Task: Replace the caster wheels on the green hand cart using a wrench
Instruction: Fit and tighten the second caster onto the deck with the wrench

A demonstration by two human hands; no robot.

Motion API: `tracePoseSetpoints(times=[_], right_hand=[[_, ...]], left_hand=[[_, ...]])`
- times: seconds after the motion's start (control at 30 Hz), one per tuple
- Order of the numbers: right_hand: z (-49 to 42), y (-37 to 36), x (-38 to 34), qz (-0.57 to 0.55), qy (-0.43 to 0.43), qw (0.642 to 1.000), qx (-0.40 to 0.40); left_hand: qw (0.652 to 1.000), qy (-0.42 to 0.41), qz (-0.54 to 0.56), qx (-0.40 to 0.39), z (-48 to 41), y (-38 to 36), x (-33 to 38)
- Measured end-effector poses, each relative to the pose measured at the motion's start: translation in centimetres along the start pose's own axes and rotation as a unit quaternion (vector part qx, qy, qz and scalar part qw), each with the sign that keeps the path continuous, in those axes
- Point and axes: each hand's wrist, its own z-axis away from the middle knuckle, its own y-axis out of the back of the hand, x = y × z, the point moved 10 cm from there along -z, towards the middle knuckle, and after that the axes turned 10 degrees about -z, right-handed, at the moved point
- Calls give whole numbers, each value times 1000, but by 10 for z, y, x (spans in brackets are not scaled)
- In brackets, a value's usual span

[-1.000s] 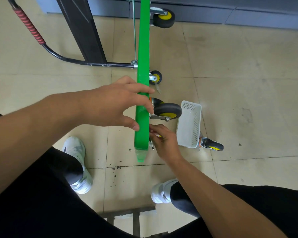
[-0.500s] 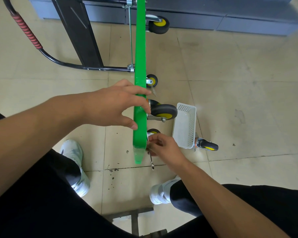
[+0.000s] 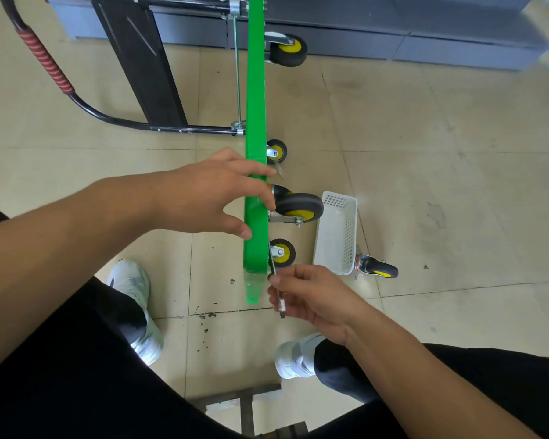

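Note:
The green hand cart (image 3: 255, 90) stands on its side, its deck edge running up the middle of the view. My left hand (image 3: 210, 194) grips the deck's upper edge, fingers over the top and thumb below. A large black-and-yellow caster (image 3: 298, 208) sticks out to the right by my fingertips. Below it sits a smaller caster (image 3: 282, 252). My right hand (image 3: 311, 296) holds a metal wrench (image 3: 279, 293) against the deck's underside near the lower corner. A loose caster (image 3: 376, 268) lies on the floor to the right.
A white perforated basket (image 3: 336, 232) lies on the tiled floor beside the casters. The cart's black handle with its red grip (image 3: 46, 63) curves at the upper left. Two more casters (image 3: 288, 50) show higher on the deck. My white shoes (image 3: 137, 308) flank the cart.
My right hand has drawn back and down from the deck's underside, and the wrench now shows in its fingers, swung lower. My left hand keeps its grip on the deck.

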Motion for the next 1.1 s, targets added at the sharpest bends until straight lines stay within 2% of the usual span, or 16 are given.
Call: tracePoseSetpoints(times=[0.27,0.4,0.63,0.83,0.97,1.1], right_hand=[[14,-20,-25,-154,-53,987,-8],[13,-27,-33,-153,-68,986,-8],[17,-26,-22,-81,-65,994,-26],[14,1,-9,-12,-43,999,-21],[-7,33,-1,112,21,993,23],[-44,57,5,245,120,961,52]], left_hand=[[1000,-4,-2,4,-1,1,1],[1000,-5,-5,5,-1,2,-1],[1000,-5,2,9,1,0,0],[1000,-12,2,13,0,1,1],[1000,-10,5,10,1,0,0],[1000,-7,2,5,-1,0,-1]])
